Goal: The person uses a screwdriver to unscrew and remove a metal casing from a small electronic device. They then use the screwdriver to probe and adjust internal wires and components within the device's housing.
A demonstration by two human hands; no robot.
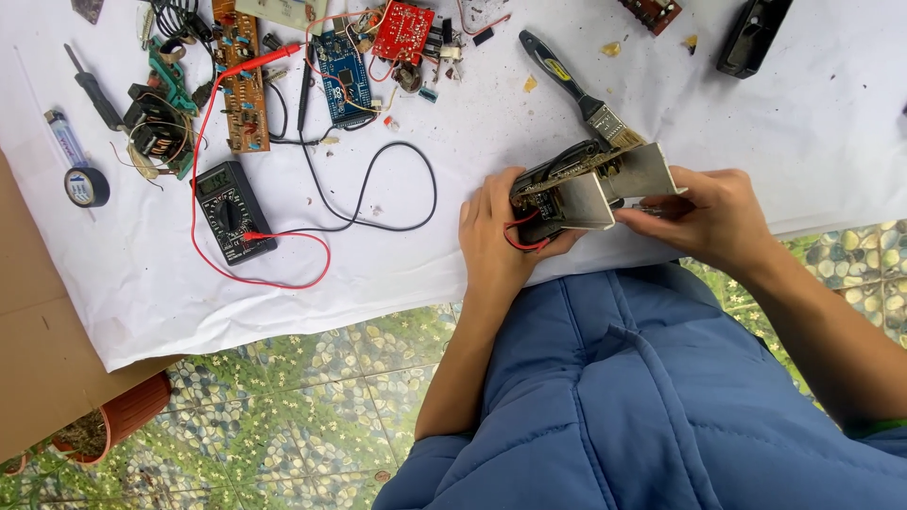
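Hands meet over the near edge of a white sheet (661,85) spread on the work surface. Left hand (496,241) wraps its fingers around the near end of a small electronic assembly (590,184): a circuit board with a bent metal bracket fixed along it, red and black wires looping out under the thumb. Right hand (709,212) closes on the opposite end, fingertips pinched against the bracket's edge. Assembly held between both hands just above the sheet, tilted, metal face toward the camera.

Just beyond the assembly, a paintbrush (572,85) with black handle lies diagonally, bristles near the bracket's far edge. Well to the left, a black multimeter (231,210) rests on the sheet, red lead (283,274) curving around it, black lead (378,189) looping toward the centre. Farther back: a blue circuit board (340,80), a red circuit board (403,30), a long brown board (242,85), a cluster of coils and loose parts. At far left, a screwdriver (94,90) and a roll of dark tape (87,186). A black box (751,36) sits at top right. Blue quilted jacket (642,397) fills the lower frame; pebbled floor (302,397) and a terracotta pot (132,411) below the sheet.
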